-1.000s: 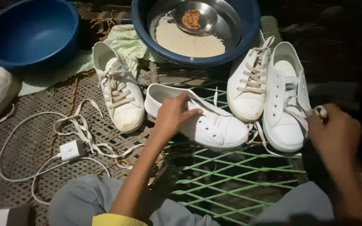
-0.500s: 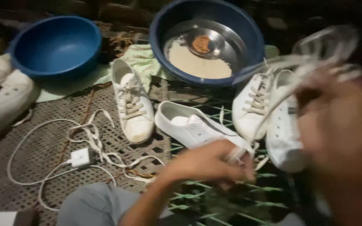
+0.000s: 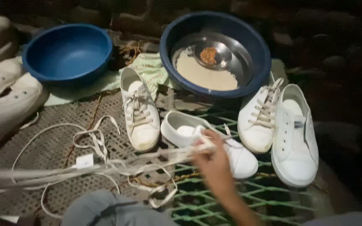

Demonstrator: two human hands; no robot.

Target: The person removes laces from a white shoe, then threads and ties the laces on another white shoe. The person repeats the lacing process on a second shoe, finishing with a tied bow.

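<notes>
We log white canvas shoes: one unlaced point(image 3: 214, 144), one with cream laces point(image 3: 140, 111), a pair at the right, the laced one point(image 3: 258, 115) and the unlaced one point(image 3: 295, 138); a pale lace point(image 3: 105, 165) held taut; two deep blue basins, one bare point(image 3: 65, 54), one point(image 3: 214, 50) holding a silver plate point(image 3: 235, 50) with off-white powder and orange-brown grains; a pale green striped cloth point(image 3: 149, 69); green netting point(image 3: 248, 196) over a brown woven mat point(image 3: 42, 144); a white charger point(image 3: 84, 161); grey trousers point(image 3: 105, 211)
</notes>
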